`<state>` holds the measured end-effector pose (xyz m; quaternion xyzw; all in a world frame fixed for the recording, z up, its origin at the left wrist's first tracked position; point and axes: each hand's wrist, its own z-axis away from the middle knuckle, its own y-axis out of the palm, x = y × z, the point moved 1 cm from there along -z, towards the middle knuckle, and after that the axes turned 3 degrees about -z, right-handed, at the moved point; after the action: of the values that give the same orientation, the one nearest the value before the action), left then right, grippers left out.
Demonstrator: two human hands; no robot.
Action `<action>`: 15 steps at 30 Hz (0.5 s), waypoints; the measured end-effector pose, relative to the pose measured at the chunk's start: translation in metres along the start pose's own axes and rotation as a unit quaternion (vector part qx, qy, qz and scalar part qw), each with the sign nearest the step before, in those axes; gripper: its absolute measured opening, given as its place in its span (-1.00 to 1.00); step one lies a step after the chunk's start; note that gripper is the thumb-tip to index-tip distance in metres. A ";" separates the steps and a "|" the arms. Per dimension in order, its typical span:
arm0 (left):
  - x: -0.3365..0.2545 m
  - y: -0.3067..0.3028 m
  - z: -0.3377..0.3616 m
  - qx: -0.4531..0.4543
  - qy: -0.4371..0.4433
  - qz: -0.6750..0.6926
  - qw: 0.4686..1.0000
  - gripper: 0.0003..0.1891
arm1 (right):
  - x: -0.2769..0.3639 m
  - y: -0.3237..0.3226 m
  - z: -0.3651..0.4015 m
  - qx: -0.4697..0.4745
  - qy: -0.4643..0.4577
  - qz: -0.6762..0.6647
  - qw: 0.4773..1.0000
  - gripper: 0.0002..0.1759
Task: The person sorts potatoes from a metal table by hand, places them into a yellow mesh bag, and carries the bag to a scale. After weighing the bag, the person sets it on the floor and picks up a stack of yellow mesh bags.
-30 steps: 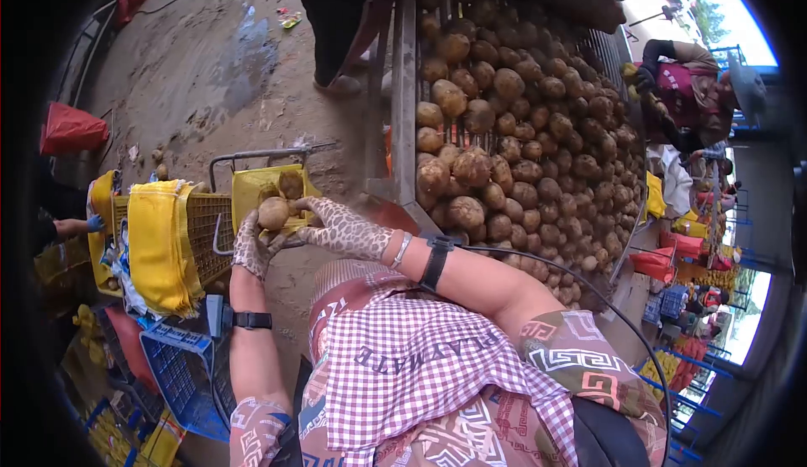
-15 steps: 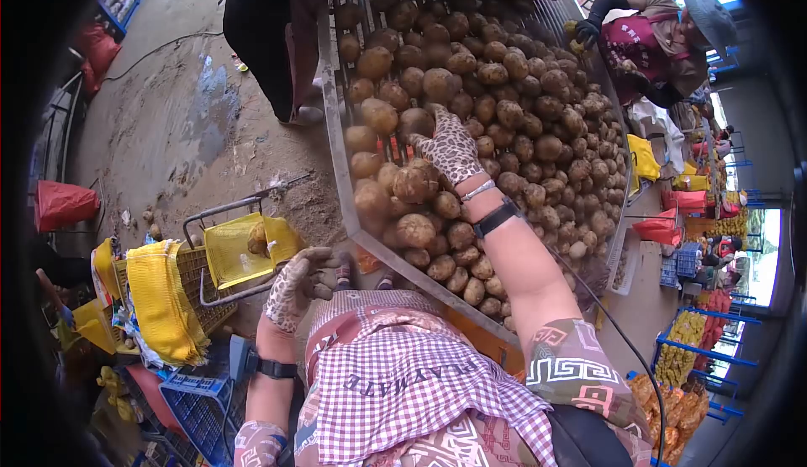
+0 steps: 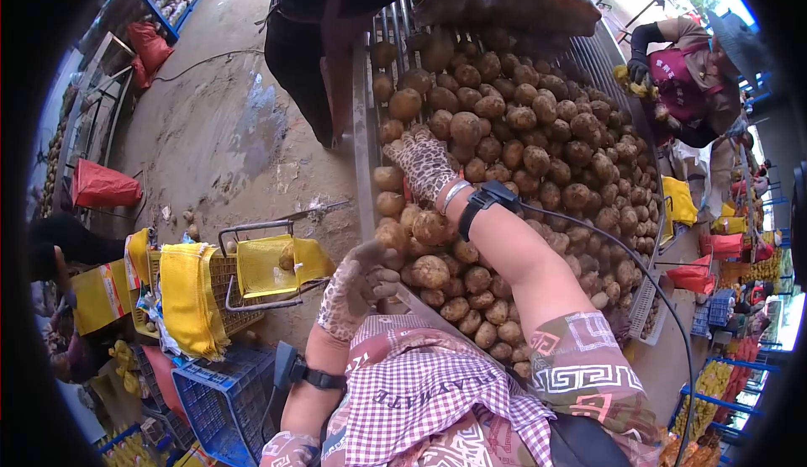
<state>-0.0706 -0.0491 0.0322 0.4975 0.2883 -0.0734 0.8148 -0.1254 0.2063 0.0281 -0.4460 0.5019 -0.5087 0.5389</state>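
Note:
A big heap of brown potatoes (image 3: 538, 160) covers a slatted metal sorting table (image 3: 363, 156). My right hand (image 3: 423, 164), in a leopard-print glove, is among the potatoes by the table's left side. Its fingers curve over a potato that the hand mostly hides. Lower down, my left hand (image 3: 357, 290) is raised beside the table's near corner, in a similar glove with soiled fingers. Those fingers are loosely bent and apart, and no object shows in them. Round potatoes (image 3: 430, 271) lie just right of the left hand.
A yellow mesh bag (image 3: 267, 265) hangs on a metal frame at left, near a yellow cloth (image 3: 192, 299) and a blue crate (image 3: 223, 408). Across the table a person (image 3: 685, 80) wears dark gloves. Another person in dark trousers (image 3: 298, 55) stands at the far left edge.
My right hand has shifted left over the potatoes, toward the table's left rail. The left hand has come up closer to the near corner. The whole view has swung, moving the scene rightward.

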 end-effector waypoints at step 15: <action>-0.026 0.028 -0.081 -0.024 0.089 -0.011 0.996 -0.30 | -0.047 -0.023 0.074 -0.140 0.021 -0.614 0.777 -0.01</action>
<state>-0.1125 0.0294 0.0407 0.4794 0.3669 -0.0304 0.7966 -0.0531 0.2489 0.0628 -0.7190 0.1988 -0.6652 0.0336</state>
